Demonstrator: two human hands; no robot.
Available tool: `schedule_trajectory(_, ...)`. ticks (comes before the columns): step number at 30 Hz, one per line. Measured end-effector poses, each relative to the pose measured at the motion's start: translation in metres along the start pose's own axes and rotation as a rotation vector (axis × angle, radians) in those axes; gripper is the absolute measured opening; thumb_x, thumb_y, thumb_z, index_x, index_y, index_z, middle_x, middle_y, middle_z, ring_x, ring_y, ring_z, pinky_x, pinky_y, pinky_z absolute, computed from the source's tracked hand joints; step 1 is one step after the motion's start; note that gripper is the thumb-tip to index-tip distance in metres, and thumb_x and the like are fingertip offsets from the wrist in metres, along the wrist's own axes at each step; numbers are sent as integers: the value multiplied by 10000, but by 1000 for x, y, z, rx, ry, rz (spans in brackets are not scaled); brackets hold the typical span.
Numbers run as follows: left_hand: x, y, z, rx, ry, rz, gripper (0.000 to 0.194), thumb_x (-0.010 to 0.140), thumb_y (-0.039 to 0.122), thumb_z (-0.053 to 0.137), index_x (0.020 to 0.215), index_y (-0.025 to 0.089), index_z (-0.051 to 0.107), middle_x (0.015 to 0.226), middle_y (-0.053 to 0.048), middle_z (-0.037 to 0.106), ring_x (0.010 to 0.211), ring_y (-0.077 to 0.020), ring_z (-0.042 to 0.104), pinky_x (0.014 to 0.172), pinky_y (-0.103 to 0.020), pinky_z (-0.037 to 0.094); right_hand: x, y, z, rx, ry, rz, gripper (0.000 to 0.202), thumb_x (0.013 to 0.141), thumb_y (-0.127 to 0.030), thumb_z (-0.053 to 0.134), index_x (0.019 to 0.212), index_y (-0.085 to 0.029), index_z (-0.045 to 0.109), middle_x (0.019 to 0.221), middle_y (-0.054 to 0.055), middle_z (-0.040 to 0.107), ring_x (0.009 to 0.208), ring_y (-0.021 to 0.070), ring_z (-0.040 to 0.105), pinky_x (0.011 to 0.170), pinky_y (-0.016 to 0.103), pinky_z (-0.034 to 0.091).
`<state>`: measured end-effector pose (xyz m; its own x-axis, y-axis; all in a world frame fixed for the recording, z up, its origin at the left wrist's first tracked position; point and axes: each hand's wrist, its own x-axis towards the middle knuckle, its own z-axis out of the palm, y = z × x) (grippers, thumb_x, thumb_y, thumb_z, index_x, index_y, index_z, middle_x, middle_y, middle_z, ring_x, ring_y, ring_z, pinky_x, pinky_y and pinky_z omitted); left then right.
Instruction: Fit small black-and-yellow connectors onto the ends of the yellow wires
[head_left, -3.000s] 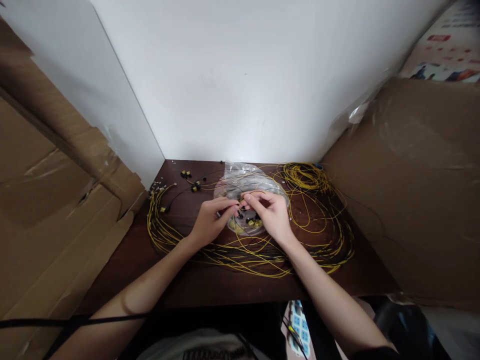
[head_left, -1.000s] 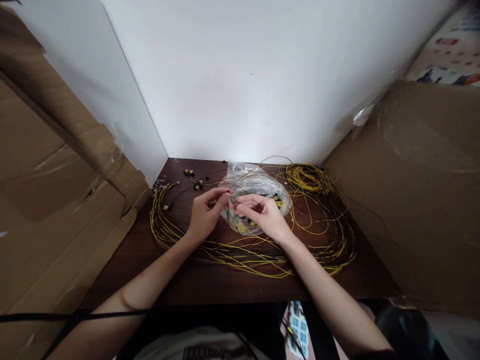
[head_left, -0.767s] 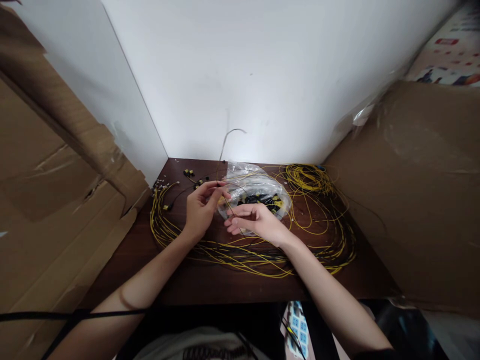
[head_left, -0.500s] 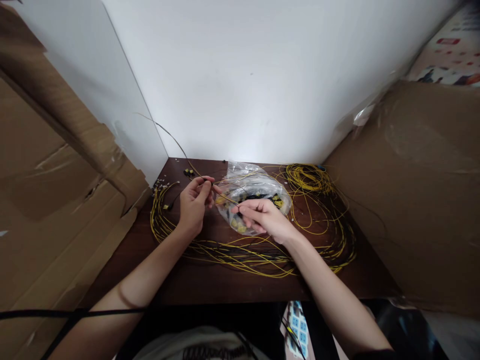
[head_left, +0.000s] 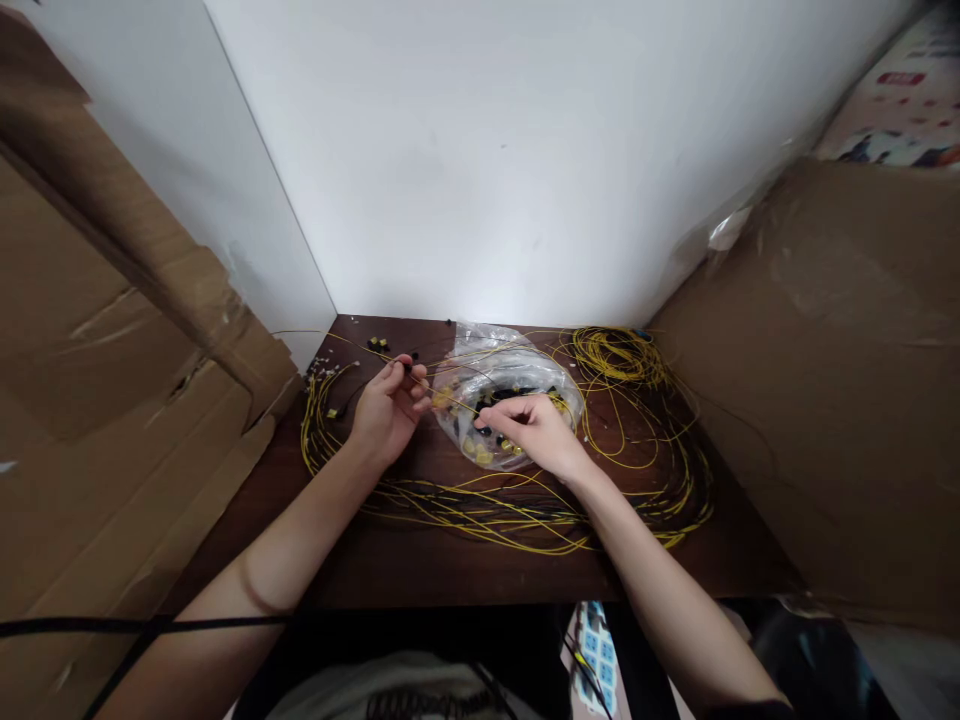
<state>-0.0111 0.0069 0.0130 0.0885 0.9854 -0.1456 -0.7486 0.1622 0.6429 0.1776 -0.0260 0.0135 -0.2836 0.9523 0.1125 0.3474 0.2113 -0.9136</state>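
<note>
My left hand [head_left: 390, 405] pinches a thin yellow cable [head_left: 442, 392] between thumb and forefinger, at a small black piece [head_left: 407, 368]; its other fingers are loosely curled. To the right, my right hand [head_left: 534, 432] grips the same cable in a fingertip pinch. The stretch between the hands runs nearly straight, and the free end passes left beyond my left hand toward the cardboard. Beneath and behind my right hand lies an open clear plastic bag [head_left: 499, 350] with several small black and yellow pieces [head_left: 484, 452] in it.
A long bundle of yellow and black cables [head_left: 480, 515] curves across the dark brown table [head_left: 450, 580]. A yellow coil [head_left: 611, 352] lies at the back right. Small black-and-yellow parts [head_left: 377, 343] sit at the back left. Cardboard [head_left: 135, 380] flanks the left, a cardboard box [head_left: 810, 380] the right.
The cable's free end on the left has swung down from a raised arc to nearly level. My left hand has turned and its fingers have spread slightly; my right hand stays about in place.
</note>
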Motion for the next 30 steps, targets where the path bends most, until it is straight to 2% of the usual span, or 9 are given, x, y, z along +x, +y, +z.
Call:
schedule_trajectory(3, 0, 0, 0, -37, -64, -18, 84, 839, 128, 457, 771, 152, 499, 508, 47, 403, 399, -56, 370, 352, -135, 244, -1, 6, 0, -86, -27, 29, 346, 783, -435, 547, 744, -141, 726, 552, 3, 595, 510, 103, 473, 477, 224, 331)
schedule_trajectory(6, 0, -2, 0, 24, -90, -26, 100, 842, 135, 448, 755, 151, 494, 474, 68, 295, 375, -54, 295, 346, -130, 210, -1, 11, -1, -145, -58, 37, 333, 792, -418, 541, 738, -146, 725, 521, -8, 582, 477, 94, 462, 474, 224, 332)
schedule_trajectory(9, -2, -5, 1, 203, -104, 16, 83, 826, 193, 502, 756, 149, 506, 467, 84, 238, 370, -46, 225, 348, -126, 185, -1, 10, -2, -153, -51, 30, 304, 797, -388, 544, 732, -147, 718, 548, 8, 612, 503, 106, 496, 505, 232, 372)
schedule_trajectory(12, -4, -11, 1, 437, -127, 71, 195, 814, 331, 538, 743, 150, 518, 463, 95, 198, 375, -36, 157, 359, -129, 152, 0, 6, -2, -86, 39, -6, 241, 769, -355, 585, 781, -148, 707, 672, 35, 666, 582, 126, 550, 567, 251, 424)
schedule_trajectory(16, -9, -21, 1, 829, -218, 170, 303, 824, 419, 495, 725, 138, 554, 460, 76, 269, 398, -44, 222, 392, -156, 189, 1, 0, -1, 63, 182, -27, 267, 742, -338, 616, 919, -147, 677, 771, 50, 674, 648, 133, 580, 626, 268, 466)
schedule_trajectory(21, -17, -28, 2, 1250, -426, 317, 299, 853, 326, 449, 695, 127, 604, 520, 37, 435, 498, -71, 368, 501, -185, 284, 0, -2, 1, 113, 178, -70, 298, 773, -338, 591, 992, -146, 651, 728, 28, 660, 617, 121, 566, 610, 258, 462)
schedule_trajectory(24, -18, -31, 1, 1360, -504, 370, 304, 857, 307, 438, 688, 125, 614, 565, 26, 492, 546, -82, 407, 552, -192, 308, -1, -2, 2, 34, 196, -142, 210, 799, -317, 569, 875, -158, 683, 726, 29, 670, 612, 122, 568, 608, 257, 454)
schedule_trajectory(27, -17, -33, 0, 1408, -526, 379, 322, 864, 317, 417, 691, 129, 612, 569, 23, 512, 557, -93, 435, 566, -196, 322, -1, -1, 0, -81, 240, -191, 191, 811, -294, 562, 759, -168, 696, 757, 39, 687, 643, 137, 597, 623, 263, 454)
schedule_trajectory(30, -16, -33, -1, 1401, -528, 379, 323, 869, 310, 405, 684, 132, 601, 619, 11, 557, 600, -102, 477, 597, -197, 346, -2, -2, -4, -195, 257, -230, 186, 812, -274, 570, 720, -179, 701, 759, 38, 696, 687, 153, 623, 671, 274, 456)
